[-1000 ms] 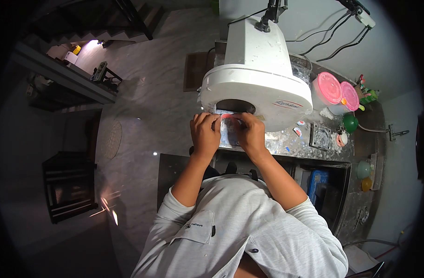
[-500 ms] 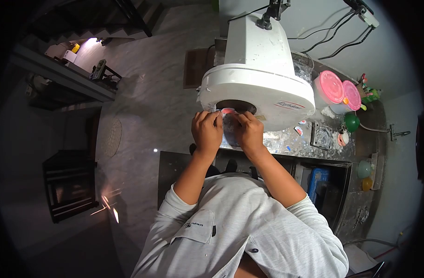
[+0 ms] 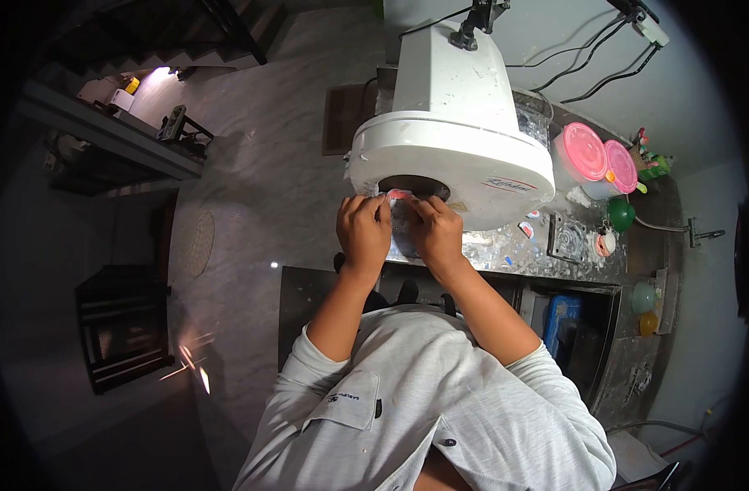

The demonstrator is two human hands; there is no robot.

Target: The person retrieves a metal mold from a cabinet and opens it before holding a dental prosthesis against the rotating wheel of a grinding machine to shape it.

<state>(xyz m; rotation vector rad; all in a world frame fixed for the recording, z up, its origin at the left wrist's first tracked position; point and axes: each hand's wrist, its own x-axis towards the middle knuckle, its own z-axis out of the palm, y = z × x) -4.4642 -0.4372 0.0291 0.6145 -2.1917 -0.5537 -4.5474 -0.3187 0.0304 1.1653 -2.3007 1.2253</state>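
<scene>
Between my two hands is a small pink and white piece (image 3: 400, 195) that looks like a denture; its lower part is hidden by fingers. My left hand (image 3: 364, 229) pinches its left side, and my right hand (image 3: 437, 233) grips the right side with thumb and fingertips. Both hands are closed. They hold the piece at the front of the dark round opening (image 3: 424, 186) in a white machine (image 3: 452, 147). Whether the piece touches anything inside the opening cannot be made out.
On the dusty counter (image 3: 493, 250) to the right lie small red and white pieces (image 3: 526, 230), a dark square plate (image 3: 568, 240) and a round pink and white item (image 3: 604, 244). Behind stand pink-lidded tubs (image 3: 585, 151), a green bowl (image 3: 621, 215) and a tap (image 3: 702, 234).
The hands and the pink and white piece stay almost in place at the opening. The whole view has shifted very slightly; the grip looks the same.
</scene>
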